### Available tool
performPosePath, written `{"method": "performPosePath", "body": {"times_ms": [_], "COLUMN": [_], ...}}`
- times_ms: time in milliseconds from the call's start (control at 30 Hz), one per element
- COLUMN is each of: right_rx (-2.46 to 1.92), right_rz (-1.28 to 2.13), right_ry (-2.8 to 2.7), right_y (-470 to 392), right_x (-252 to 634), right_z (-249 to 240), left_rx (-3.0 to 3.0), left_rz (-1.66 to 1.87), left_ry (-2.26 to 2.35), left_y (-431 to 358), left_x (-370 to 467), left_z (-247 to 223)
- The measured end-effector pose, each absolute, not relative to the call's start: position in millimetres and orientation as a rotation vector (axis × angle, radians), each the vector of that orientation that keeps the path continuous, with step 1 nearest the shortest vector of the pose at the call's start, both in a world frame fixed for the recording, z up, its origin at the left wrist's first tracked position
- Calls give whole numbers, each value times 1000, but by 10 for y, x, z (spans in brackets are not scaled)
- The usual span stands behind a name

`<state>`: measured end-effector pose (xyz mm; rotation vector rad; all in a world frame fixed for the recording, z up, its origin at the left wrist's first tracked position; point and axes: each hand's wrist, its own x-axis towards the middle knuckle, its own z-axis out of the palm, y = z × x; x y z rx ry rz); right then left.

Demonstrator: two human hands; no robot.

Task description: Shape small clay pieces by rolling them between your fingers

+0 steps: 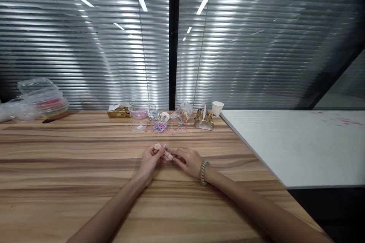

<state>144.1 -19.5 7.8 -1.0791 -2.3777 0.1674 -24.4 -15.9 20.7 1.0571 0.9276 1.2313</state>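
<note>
My forearms [111,210] lie nearest, angling in over the near part of the striped wooden table [51,182]. On the left, my left hand [150,161] is closed on a small pale piece [168,155], thumb over the top and fingers beneath, with its broader end poking out to the far left and its narrower end pointing near right. My right hand [188,161], a braided band [203,173] on its wrist, has bent fingers and thumb at that narrower end; I can't tell whether they pinch it or only touch it. Along the far side, from the left, I see stacked clear plastic containers [47,97], then a gold box [119,113], a clear round tub [139,111] with pink bits inside, and a clear lid [138,126] lying just nearer. Next comes a clear jar [159,124] of pink, purple and bluish bits, with more small bits [179,130] scattered to its right. Behind those sits a crumpled clear bag [183,113], then a gold packet [203,120] and a white paper cup [217,109]. Farthest right, a white tabletop [302,148] adjoins mine, pinkish marks [348,120] on its far part.
</note>
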Motion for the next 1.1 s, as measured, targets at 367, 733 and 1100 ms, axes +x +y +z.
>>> {"method": "performPosePath", "body": {"times_ms": [367, 733, 1100], "right_rx": [-1049, -1016, -952], "right_rz": [146, 133, 79], "right_ry": [-2406, -2405, -2470], "right_y": [-194, -188, -166], "right_x": [1436, 1439, 1431], "right_z": [94, 74, 50], "left_rx": [1067, 1051, 954], "left_rz": [1213, 1201, 1204], "left_ry": [887, 903, 863], "left_y": [-148, -130, -123], "left_x": [-246, -243, -254], "left_z": [191, 155, 145]}}
